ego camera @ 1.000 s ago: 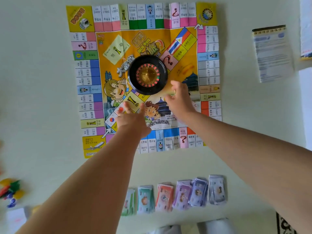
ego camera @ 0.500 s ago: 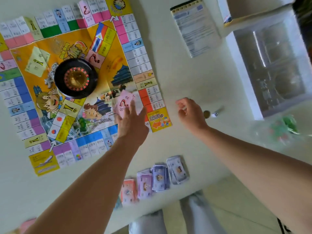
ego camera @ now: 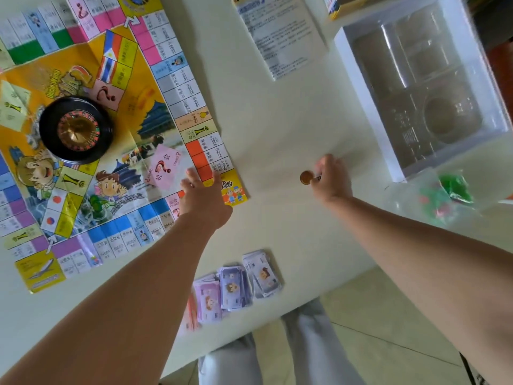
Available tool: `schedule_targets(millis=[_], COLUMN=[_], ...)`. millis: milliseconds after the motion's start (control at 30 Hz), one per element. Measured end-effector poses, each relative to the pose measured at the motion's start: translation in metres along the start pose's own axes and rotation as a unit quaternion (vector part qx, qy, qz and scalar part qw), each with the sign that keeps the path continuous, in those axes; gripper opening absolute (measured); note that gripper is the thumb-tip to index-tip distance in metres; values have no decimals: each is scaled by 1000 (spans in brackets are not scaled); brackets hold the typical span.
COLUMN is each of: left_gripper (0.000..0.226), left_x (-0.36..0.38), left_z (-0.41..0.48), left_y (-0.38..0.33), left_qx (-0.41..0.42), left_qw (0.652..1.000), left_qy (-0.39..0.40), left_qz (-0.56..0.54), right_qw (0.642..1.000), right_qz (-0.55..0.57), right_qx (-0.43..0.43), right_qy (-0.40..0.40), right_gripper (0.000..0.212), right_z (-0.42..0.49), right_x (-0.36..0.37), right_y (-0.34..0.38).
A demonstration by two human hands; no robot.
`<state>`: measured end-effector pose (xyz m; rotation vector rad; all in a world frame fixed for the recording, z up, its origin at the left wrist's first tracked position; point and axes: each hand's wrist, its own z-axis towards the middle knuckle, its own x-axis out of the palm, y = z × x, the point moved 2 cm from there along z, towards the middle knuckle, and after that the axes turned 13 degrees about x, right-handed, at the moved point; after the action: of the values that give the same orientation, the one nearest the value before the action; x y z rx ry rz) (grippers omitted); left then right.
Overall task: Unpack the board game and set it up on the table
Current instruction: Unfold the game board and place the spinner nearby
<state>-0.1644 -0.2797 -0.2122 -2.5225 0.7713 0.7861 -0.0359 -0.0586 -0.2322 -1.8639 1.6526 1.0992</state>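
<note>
The paper game board (ego camera: 91,65) lies flat on the white table at the left. A black roulette wheel (ego camera: 76,129) sits on its middle, and a pink chance card pile (ego camera: 163,166) lies near its lower right corner. My left hand (ego camera: 204,197) rests with spread fingers on that corner of the board. To the right of the board, my right hand (ego camera: 331,177) pinches a small brown round piece (ego camera: 306,177) just above the table.
Stacks of paper money (ego camera: 238,282) lie along the near table edge. An instruction sheet (ego camera: 280,34) lies at the back. A clear plastic box insert (ego camera: 416,87) sits at the right, with a bag of green and red pieces (ego camera: 447,195) in front of it.
The view swung right, away from the board's centre. My left hand slid to the board's corner. My right hand reached the small brown piece on the table and took hold of it.
</note>
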Motion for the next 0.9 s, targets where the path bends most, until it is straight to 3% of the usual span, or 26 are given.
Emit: schedule_targets(millis=[167, 267, 367, 467, 633, 900], left_gripper=[72, 50, 35, 36, 53, 59], left_x=[-13, -22, -26, -23, -7, 11], left_z=[1, -9, -25, -42, -68, -67], left_y=[2, 14, 44, 85, 163, 201], left_qx=[12, 30, 13, -34, -138, -82], left_qw=[1000, 996, 970, 962, 950, 960], left_qy=[4, -71, -162, -205, -224, -218], left_qz=[8, -44, -179, -177, -167, -158], right_qw=[996, 992, 982, 965, 946, 964], right_qz=[82, 103, 104, 87, 34, -26], right_qx=[-35, -73, -118, -192, -268, -241], right_qy=[-24, 30, 101, 158, 179, 107], right_gripper=[19, 18, 19, 18, 14, 21], right_z=[0, -12, -31, -58, -103, -121], right_x=[-8, -6, 11, 36, 96, 155], right_y=[19, 54, 103, 157, 237, 296])
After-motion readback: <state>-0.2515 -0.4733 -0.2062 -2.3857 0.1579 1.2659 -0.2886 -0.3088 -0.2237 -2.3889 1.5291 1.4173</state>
